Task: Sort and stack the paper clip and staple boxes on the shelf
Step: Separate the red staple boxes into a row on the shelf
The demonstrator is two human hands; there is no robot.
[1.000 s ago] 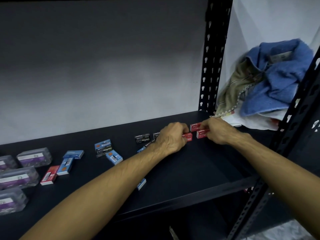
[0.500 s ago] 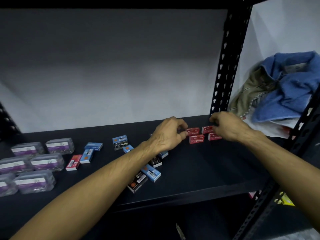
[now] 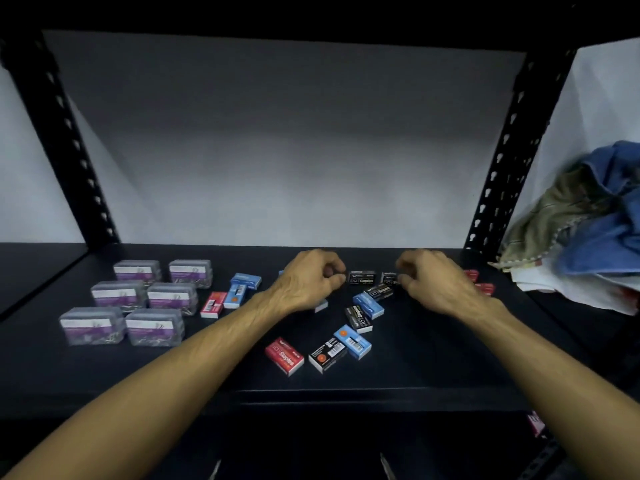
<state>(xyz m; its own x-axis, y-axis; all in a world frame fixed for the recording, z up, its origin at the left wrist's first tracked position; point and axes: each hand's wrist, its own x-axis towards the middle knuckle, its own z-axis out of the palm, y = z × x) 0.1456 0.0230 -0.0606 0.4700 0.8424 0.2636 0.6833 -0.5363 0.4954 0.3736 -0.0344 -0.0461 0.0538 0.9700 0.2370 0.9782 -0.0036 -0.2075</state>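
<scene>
1. We see six clear paper clip boxes (image 3: 138,301) with purple labels, in paired rows at 9 o'clock on the dark shelf (image 3: 433,358).
2. Red, blue and black staple boxes (image 3: 349,336) lie scattered mid-shelf.
3. Left hand (image 3: 308,282) and right hand (image 3: 433,284) hover curled, apart; grip unclear.

We are seeing six clear plastic paper clip boxes with purple labels (image 3: 138,299) sitting in paired rows at the black shelf's (image 3: 433,362) left; small red, blue and black cardboard staple boxes (image 3: 346,327) are lying scattered, flat, mid-shelf.
</scene>
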